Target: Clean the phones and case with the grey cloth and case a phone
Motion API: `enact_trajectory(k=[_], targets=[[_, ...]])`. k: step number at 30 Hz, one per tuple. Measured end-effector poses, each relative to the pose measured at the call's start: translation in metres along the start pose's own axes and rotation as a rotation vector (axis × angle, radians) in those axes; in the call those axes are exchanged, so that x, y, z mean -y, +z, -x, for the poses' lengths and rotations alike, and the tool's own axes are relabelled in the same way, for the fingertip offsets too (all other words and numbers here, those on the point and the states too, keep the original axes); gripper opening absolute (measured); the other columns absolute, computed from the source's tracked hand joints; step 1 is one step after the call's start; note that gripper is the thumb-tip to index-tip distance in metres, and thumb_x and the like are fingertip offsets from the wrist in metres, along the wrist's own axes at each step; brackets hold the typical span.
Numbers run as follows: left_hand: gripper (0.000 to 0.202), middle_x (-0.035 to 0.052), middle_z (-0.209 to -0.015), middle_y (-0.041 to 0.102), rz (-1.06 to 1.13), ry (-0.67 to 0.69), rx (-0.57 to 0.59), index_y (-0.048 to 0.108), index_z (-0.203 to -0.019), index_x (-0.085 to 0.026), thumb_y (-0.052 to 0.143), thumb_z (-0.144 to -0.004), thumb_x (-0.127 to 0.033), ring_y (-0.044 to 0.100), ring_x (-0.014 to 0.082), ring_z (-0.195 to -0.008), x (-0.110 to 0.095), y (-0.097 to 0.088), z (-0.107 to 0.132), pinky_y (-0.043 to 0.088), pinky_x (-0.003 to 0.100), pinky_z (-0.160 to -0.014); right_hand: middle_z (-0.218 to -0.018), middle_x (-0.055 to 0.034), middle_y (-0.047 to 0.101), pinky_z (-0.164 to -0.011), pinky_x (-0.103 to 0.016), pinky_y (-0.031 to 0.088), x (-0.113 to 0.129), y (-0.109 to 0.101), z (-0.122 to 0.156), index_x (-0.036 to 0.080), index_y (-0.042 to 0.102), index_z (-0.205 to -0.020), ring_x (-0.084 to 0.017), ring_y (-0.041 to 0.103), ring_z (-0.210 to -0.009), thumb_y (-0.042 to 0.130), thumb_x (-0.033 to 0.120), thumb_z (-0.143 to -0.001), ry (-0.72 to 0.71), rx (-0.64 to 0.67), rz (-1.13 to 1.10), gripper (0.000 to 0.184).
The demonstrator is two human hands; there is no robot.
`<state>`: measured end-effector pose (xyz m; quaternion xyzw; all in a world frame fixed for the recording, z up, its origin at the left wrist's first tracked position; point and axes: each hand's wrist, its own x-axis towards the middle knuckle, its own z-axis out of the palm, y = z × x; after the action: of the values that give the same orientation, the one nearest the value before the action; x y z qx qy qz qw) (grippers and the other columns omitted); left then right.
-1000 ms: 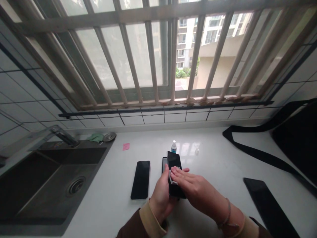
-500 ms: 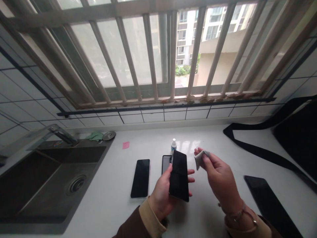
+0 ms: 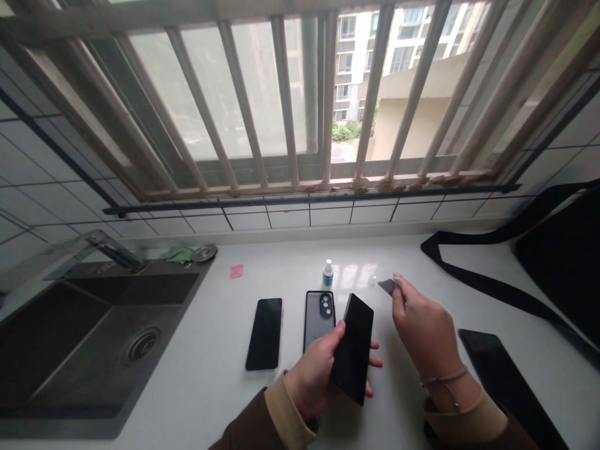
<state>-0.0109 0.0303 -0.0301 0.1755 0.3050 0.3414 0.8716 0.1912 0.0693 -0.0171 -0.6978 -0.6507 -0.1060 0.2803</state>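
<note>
A black smartphone (image 3: 354, 350) lies tilted in my left hand (image 3: 315, 370), thumb on one long edge and fingertips showing past the other. My right hand (image 3: 424, 322) pinches a small grey cloth (image 3: 388, 286) to the right of the phone, apart from it. Behind the held phone a dark phone case (image 3: 319, 319) with a camera cutout rests on the counter, partly covered by my left hand. Just beyond the case stands a small white bottle (image 3: 327, 274) with a blue label. Another black-screened phone (image 3: 265, 334) lies flat to the left.
A steel sink (image 3: 105, 350) with a faucet (image 3: 117, 250) takes up the left. A green cloth (image 3: 177, 254) and drain strainer (image 3: 204, 252) sit behind it. A pink paper (image 3: 237, 271) lies on the white counter (image 3: 206, 381). At right are a black flat object (image 3: 509, 381) and a black strap (image 3: 492, 281).
My left hand has brought the phone toward me and to the right, uncovering more of the case. My right hand has moved slightly right and up with the cloth.
</note>
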Motion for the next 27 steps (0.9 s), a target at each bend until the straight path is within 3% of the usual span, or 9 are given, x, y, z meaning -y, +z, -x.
enact_trajectory(k=[3, 7, 11, 15, 18, 20, 22, 24, 27], targets=[[0.059, 0.0223, -0.125, 0.071, -0.01, -0.021, 0.022, 0.063, -0.138, -0.008, 0.042, -0.108, -0.055, 0.075, 0.0268, -0.092, 0.002, -0.002, 0.0, 0.065, 0.034, -0.059, -0.119, -0.0195, 0.081, -0.079, -0.036, 0.068, 0.004, 0.006, 0.004, 0.01, 0.072, -0.131, -0.032, 0.083, -0.098, 0.048, 0.021, -0.107, -0.103, 0.058, -0.028, 0.036], [0.06, 0.0197, -0.101, 0.075, -0.038, -0.047, 0.001, 0.066, -0.132, -0.007, 0.042, -0.108, -0.057, 0.075, 0.0248, -0.081, 0.002, -0.001, 0.001, 0.065, 0.033, -0.058, -0.131, -0.0202, 0.076, -0.095, -0.037, 0.067, 0.018, 0.018, 0.017, 0.007, 0.068, -0.135, -0.029, 0.079, -0.114, 0.043, 0.013, -0.105, -0.389, 0.132, -0.188, 0.04], [0.059, 0.0142, -0.088, 0.073, -0.058, -0.03, -0.069, 0.069, -0.123, -0.007, 0.043, -0.107, -0.058, 0.071, 0.0212, -0.067, 0.0, 0.001, 0.003, 0.063, 0.032, -0.053, -0.141, -0.0268, 0.068, -0.104, -0.041, 0.063, 0.026, 0.021, 0.024, 0.0, 0.059, -0.145, -0.032, 0.073, -0.126, 0.048, 0.005, -0.097, -0.524, 0.11, -0.268, 0.05], [0.064, 0.008, -0.083, 0.07, -0.065, 0.044, -0.124, 0.066, -0.133, -0.013, 0.046, -0.104, -0.066, 0.068, 0.0202, -0.06, 0.0, 0.002, 0.001, 0.06, 0.033, -0.052, -0.146, -0.023, 0.066, -0.115, -0.043, 0.057, 0.036, 0.013, 0.024, 0.005, 0.061, -0.145, -0.03, 0.065, -0.137, 0.05, 0.002, -0.099, -0.655, 0.092, -0.37, 0.047], [0.062, 0.0117, -0.101, 0.076, 0.017, 0.187, -0.112, 0.06, -0.145, -0.017, 0.043, -0.107, -0.063, 0.074, 0.0218, -0.077, -0.002, 0.002, -0.001, 0.062, 0.033, -0.067, -0.148, -0.0207, 0.065, -0.119, -0.042, 0.053, 0.046, 0.003, 0.025, 0.008, 0.059, -0.149, -0.028, 0.06, -0.141, 0.053, 0.002, -0.1, -0.751, 0.111, -0.493, 0.049], [0.058, 0.0144, -0.117, 0.076, 0.123, 0.271, -0.11, 0.063, -0.142, -0.014, 0.043, -0.109, -0.057, 0.075, 0.0211, -0.099, -0.006, 0.003, -0.001, 0.06, 0.03, -0.088, -0.148, -0.0212, 0.064, -0.12, -0.043, 0.053, 0.052, -0.003, 0.026, 0.007, 0.057, -0.15, -0.028, 0.058, -0.143, 0.051, 0.001, -0.1, -0.788, 0.123, -0.552, 0.051], [0.063, 0.0191, -0.121, 0.075, 0.178, 0.263, -0.129, 0.068, -0.133, -0.006, 0.043, -0.109, -0.059, 0.073, 0.0224, -0.111, -0.011, 0.004, 0.001, 0.055, 0.029, -0.101, -0.148, -0.0214, 0.065, -0.12, -0.042, 0.053, 0.056, -0.008, 0.028, 0.006, 0.059, -0.148, -0.027, 0.058, -0.144, 0.049, 0.0, -0.101, -0.823, 0.137, -0.595, 0.048], [0.076, 0.0231, -0.113, 0.076, 0.175, 0.191, -0.152, 0.072, -0.123, -0.001, 0.042, -0.105, -0.068, 0.074, 0.0263, -0.109, -0.016, 0.005, 0.005, 0.056, 0.033, -0.101, -0.145, -0.0208, 0.067, -0.121, -0.041, 0.052, 0.058, -0.012, 0.03, 0.005, 0.062, -0.143, -0.026, 0.058, -0.144, 0.05, 0.0, -0.101, -0.871, 0.142, -0.64, 0.045], [0.081, 0.0188, -0.097, 0.076, 0.152, 0.165, -0.19, 0.074, -0.118, -0.002, 0.042, -0.101, -0.075, 0.076, 0.0259, -0.092, -0.025, 0.007, 0.01, 0.059, 0.035, -0.091, -0.142, -0.0192, 0.07, -0.122, -0.038, 0.051, 0.06, -0.016, 0.031, 0.005, 0.063, -0.141, -0.025, 0.058, -0.144, 0.053, 0.0, -0.099, -0.929, 0.149, -0.701, 0.044]])
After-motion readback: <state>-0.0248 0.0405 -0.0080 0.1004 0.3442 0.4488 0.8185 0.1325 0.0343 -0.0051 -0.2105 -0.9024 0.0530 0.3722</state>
